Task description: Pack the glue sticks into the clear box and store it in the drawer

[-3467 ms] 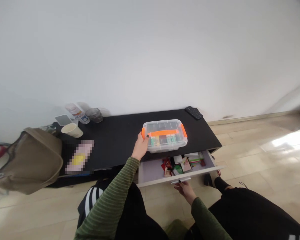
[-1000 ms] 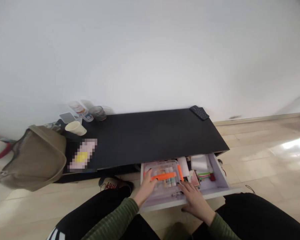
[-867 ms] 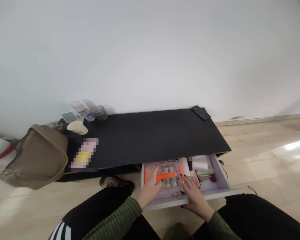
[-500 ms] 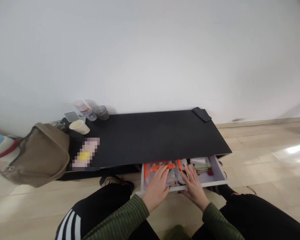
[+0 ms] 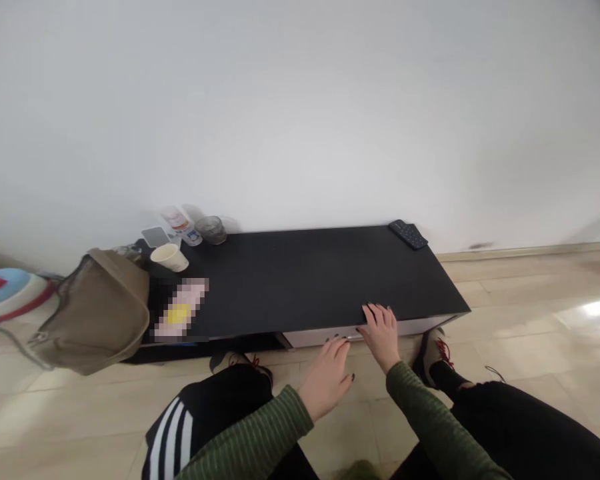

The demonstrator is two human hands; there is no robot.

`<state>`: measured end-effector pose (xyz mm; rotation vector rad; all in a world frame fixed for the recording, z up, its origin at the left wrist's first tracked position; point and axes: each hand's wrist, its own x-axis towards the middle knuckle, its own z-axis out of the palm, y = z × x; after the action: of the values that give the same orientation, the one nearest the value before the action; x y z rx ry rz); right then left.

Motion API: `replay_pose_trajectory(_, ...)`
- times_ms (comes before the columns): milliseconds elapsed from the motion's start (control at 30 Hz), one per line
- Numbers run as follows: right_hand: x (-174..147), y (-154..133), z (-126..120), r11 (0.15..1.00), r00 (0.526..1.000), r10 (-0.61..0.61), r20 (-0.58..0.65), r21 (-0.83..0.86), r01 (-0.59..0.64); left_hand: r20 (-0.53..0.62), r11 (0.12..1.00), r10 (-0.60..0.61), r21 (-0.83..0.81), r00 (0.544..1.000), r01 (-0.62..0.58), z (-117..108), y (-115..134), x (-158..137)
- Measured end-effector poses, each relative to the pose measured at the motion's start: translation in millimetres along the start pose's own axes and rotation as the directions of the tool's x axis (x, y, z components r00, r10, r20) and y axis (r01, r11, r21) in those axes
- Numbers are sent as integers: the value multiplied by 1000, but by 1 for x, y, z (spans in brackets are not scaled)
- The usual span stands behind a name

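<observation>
A white drawer front (image 5: 310, 337) sits closed under the black top of a low cabinet (image 5: 300, 280). My left hand (image 5: 326, 377) is just in front of that drawer front, fingers stretched toward it and holding nothing; whether the fingertips touch it I cannot tell. My right hand (image 5: 383, 333) rests at the cabinet's front edge, its fingertips on the black top and its thumb by the drawer's edge. Its fingers are stretched out with nothing in them. The inside of the drawer is hidden.
A brown bag (image 5: 97, 313) stands at the left end, near a pale cup (image 5: 170, 257), a spray can (image 5: 183, 227), a glass (image 5: 211, 230) and a blurred pink item (image 5: 183, 310). Dark flat objects (image 5: 409, 235) lie at the back right. A wall rises behind.
The drawer has gone from pulled out to closed, hiding its contents. My right hand has moved up onto the cabinet's edge; my left hand has shifted slightly toward me.
</observation>
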<state>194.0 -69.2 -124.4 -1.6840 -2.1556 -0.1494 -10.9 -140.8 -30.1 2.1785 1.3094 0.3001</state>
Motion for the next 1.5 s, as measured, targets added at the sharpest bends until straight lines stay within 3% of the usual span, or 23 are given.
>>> replay_pose_trajectory(167, 9, 19, -18, 984, 980, -158, 121, -58, 166, 20, 993, 69, 95, 997, -71, -20, 22, 16)
replay_pose_trajectory(267, 17, 28, -40, 963, 928, -247, 280, -33, 266, 139, 984, 6, 177, 990, -31, -30, 31, 22)
replay_pose_trajectory(400, 33, 21, -78, 946, 797, -317, 514, 110, 306, 334, 948, -169, 312, 927, 60, -40, 35, 28)
replay_pose_trajectory(467, 43, 14, -100, 931, 710, -364, 602, 246, 269, 363, 948, -197, 308, 911, 83, -48, 34, 32)
replay_pose_trajectory(533, 51, 10, -125, 891, 628, -427, 651, 421, 169, 321, 982, -147, 158, 936, 100, -61, 30, 36)
replay_pose_trajectory(567, 54, 10, -136, 853, 591, -464, 659, 514, 97, 277, 995, -103, 9, 956, 104, -69, 28, 37)
replay_pose_trajectory(600, 57, 11, -147, 793, 556, -512, 655, 609, 13, 228, 977, -53, -188, 972, 97, -77, 25, 38)
replay_pose_trajectory(633, 58, 12, -156, 698, 530, -575, 624, 712, -81, 182, 907, 0, -415, 983, 77, -85, 23, 38)
replay_pose_trajectory(667, 58, 13, -163, 552, 532, -641, 554, 814, -182, 143, 771, 59, -635, 988, 46, -93, 20, 37)
replay_pose_trajectory(700, 58, 14, -168, 343, 576, -691, 437, 899, -271, 102, 582, 132, -813, 986, 6, -101, 18, 36)
replay_pose_trajectory(733, 57, 13, -170, 83, 664, -690, 289, 942, -324, 18, 363, 184, -930, 983, -51, -107, 17, 35)
replay_pose_trajectory(767, 57, 10, -171, -181, 776, -611, 157, 926, -330, -90, 149, 192, -981, 977, -120, -112, 16, 34)
replay_pose_trajectory(800, 57, 7, -171, -398, 879, -470, 79, 870, -291, -191, -32, 166, -982, 968, -188, -115, 17, 34)
replay_pose_trajectory(833, 58, 2, -170, -543, 948, -311, 62, 807, -231, -271, -169, 112, -953, 956, -250, -118, 17, 35)
replay_pose_trajectory(900, 63, -8, -167, -659, 985, -76, 153, 734, -164, -334, -317, 8, -895, 943, -314, -119, 20, 40)
replay_pose_trajectory(1000, 72, -18, -163, -697, 963, 7, 270, 692, -189, -306, -378, -44, -876, 951, -299, -116, 24, 49)
replay_pose_trajectory(1167, 74, -17, -159, -704, 950, -22, 312, 670, -237, -291, -376, -17, -885, 956, -276, -114, 24, 53)
replay_pose_trajectory(1267, 72, -14, -157, -691, 944, -77, 321, 665, -283, -273, -274, -33, -923, 961, -272, -117, 23, 52)
replay_pose_trajectory(1300, 72, -13, -155, -679, 937, -106, 332, 665, -312, -252, -193, -49, -947, 966, -257, -117, 22, 52)
replay_pose_trajectory(1367, 71, -11, -146, -620, 907, -165, 388, 674, -401, -187, 59, -88, -981, 978, -182, -113, 18, 55)
replay_pose_trajectory(1433, 67, -9, -130, -487, 838, -207, 505, 690, -536, -138, 424, -136, -903, 981, -68, -100, 10, 57)
replay_pose_trajectory(1500, 56, -7, -107, -286, 733, -217, 645, 675, -680, -150, 802, -158, -596, 976, 38, -79, -2, 57)
